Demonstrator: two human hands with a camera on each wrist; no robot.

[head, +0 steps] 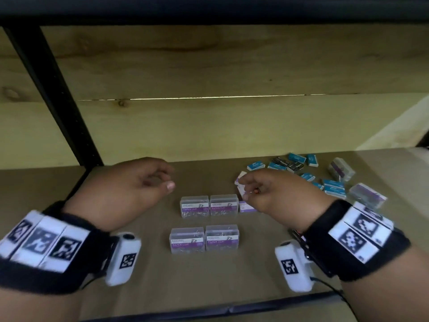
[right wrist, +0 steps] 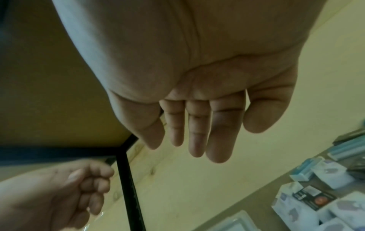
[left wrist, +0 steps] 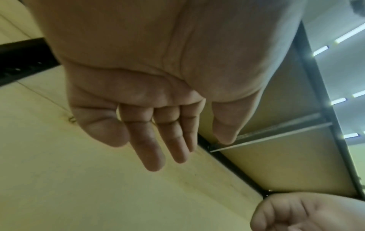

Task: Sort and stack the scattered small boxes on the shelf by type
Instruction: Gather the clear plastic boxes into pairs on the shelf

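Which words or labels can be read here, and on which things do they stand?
"KREATI" and "PAPER CLIP": front left clear box, front right clear box, back right clear box.
"PAPER CLIP", brand blurred: back left clear box.
Blue boxes, black boxes: unreadable.

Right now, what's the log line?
left hand: empty | right hand: empty | paper clip boxes: four in rows | blue boxes: scattered
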